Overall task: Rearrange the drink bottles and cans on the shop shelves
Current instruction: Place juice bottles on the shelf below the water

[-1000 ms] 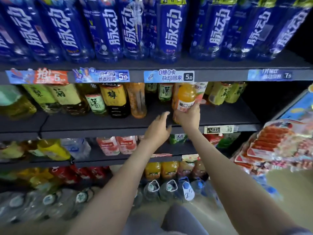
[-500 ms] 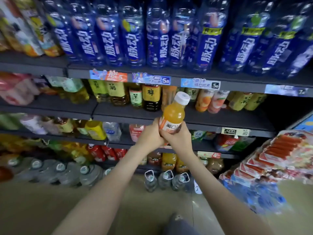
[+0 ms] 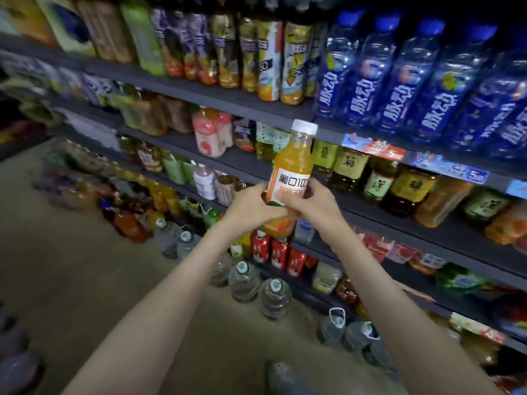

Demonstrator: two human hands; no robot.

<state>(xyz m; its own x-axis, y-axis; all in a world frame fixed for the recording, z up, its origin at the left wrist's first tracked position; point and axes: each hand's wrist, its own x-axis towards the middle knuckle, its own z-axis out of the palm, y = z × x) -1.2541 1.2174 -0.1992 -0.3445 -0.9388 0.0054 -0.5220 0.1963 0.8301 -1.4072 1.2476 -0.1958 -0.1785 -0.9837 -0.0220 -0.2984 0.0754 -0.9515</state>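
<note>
Both hands — left hand, right hand — grip the white-capped orange plastic juice bottle, upright, mid-carry — next, likely a free shelf slot.

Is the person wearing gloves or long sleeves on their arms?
No. The left hand and right hand are bare: no gloves, rings or watch show. The left forearm and right forearm are bare too, with no sleeves over them.

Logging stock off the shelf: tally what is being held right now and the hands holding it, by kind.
Held orange juice bottle: 1
Hands gripping it: 2, the left hand and the right hand
Total: 3
</note>
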